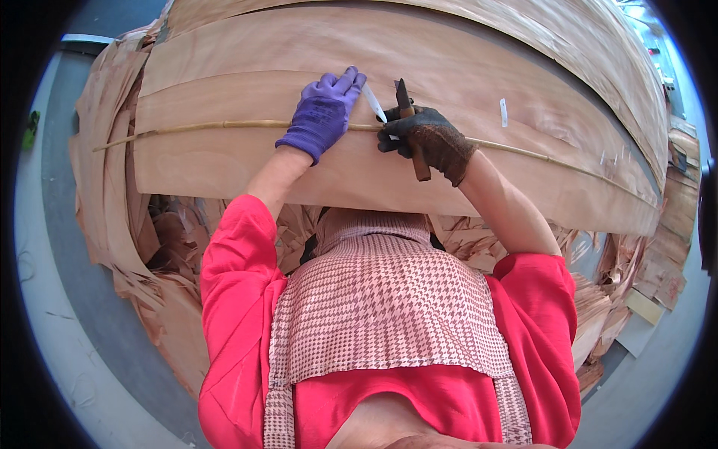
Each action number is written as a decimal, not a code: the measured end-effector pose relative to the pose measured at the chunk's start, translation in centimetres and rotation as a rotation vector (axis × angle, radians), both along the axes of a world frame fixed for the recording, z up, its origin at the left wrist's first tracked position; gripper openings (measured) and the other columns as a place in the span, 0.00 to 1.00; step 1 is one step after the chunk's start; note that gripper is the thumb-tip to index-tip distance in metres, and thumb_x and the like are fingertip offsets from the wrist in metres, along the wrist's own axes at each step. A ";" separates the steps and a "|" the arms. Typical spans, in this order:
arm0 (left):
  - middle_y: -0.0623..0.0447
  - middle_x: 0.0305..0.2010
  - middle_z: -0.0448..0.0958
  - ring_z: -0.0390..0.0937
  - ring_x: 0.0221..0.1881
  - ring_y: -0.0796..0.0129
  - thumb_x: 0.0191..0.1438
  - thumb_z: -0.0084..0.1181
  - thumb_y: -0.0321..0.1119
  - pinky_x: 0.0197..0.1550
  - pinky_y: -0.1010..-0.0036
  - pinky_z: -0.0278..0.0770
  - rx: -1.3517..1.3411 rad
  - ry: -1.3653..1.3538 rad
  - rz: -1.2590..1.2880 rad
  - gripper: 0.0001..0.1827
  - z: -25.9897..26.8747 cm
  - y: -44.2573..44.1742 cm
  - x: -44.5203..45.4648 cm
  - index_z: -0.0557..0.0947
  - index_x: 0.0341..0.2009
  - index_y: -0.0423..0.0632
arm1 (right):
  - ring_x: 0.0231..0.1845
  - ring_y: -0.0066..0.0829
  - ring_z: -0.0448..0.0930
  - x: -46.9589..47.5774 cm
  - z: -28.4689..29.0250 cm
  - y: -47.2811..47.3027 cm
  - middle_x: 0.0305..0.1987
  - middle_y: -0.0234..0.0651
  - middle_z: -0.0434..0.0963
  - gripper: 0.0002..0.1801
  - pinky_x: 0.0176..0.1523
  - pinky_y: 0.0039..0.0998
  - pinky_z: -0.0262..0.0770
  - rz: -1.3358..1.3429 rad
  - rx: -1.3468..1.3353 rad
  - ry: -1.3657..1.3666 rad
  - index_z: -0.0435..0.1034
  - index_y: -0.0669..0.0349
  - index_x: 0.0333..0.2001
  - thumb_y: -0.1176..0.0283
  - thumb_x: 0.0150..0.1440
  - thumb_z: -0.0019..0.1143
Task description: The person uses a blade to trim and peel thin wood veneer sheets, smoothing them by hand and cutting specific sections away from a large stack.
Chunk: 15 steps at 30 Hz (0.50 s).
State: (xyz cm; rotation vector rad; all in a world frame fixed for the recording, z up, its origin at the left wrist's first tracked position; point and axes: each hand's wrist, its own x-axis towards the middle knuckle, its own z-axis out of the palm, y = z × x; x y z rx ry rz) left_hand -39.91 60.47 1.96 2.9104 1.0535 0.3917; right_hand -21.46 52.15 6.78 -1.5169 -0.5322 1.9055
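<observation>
My left hand [325, 115], in a purple coated glove, lies over a thin bamboo stick [247, 124] on a sheet of wood veneer [224, 163]; its fingertips touch the upper end of a white tape strip [373, 102]. My right hand [429, 137], in a dark, brown-stained glove, grips a knife with a wooden handle [420, 163], its dark blade pointing up and away. The thumb and fingertips of that hand also pinch the strip's lower end, close above the stick. Another short white strip [504, 113] lies on the veneer to the right.
A further stack of veneer [589, 50] rises beyond a dark gap at the far side. Torn veneer scraps [168, 286] lie below and left of the sheet, with more scraps [594, 314] at the right. Flat wood pieces [667, 247] lie at the far right.
</observation>
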 end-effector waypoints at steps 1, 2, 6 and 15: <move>0.51 0.56 0.70 0.71 0.42 0.59 0.44 0.48 0.26 0.43 0.66 0.73 0.016 0.000 0.000 0.28 -0.1 0.0 0.0 0.72 0.54 0.50 | 0.27 0.29 0.81 0.1 -0.5 -0.3 0.29 0.41 0.76 0.16 0.23 0.21 0.71 -0.054 0.005 0.065 0.65 0.69 0.41 0.75 0.50 0.57; 0.53 0.56 0.70 0.71 0.42 0.61 0.45 0.48 0.27 0.43 0.67 0.73 0.033 -0.001 0.001 0.27 -0.4 0.1 0.0 0.72 0.54 0.50 | 0.28 0.28 0.80 0.2 -0.8 -0.5 0.30 0.39 0.76 0.15 0.24 0.21 0.71 -0.047 0.008 0.085 0.65 0.68 0.41 0.74 0.51 0.57; 0.50 0.56 0.70 0.72 0.42 0.58 0.43 0.48 0.24 0.44 0.66 0.74 0.026 -0.014 -0.006 0.28 -0.3 0.0 0.1 0.72 0.54 0.49 | 0.30 0.25 0.80 0.6 -1.9 -1.5 0.32 0.36 0.77 0.14 0.27 0.21 0.70 -0.028 0.015 0.174 0.66 0.64 0.41 0.70 0.53 0.55; 0.51 0.56 0.70 0.72 0.42 0.58 0.44 0.47 0.25 0.44 0.66 0.74 0.052 0.011 0.009 0.28 -0.3 -0.2 0.2 0.72 0.54 0.51 | 0.26 0.35 0.78 0.9 0.8 -5.3 0.29 0.37 0.77 0.10 0.27 0.29 0.71 0.050 0.227 -0.564 0.70 0.60 0.34 0.66 0.52 0.56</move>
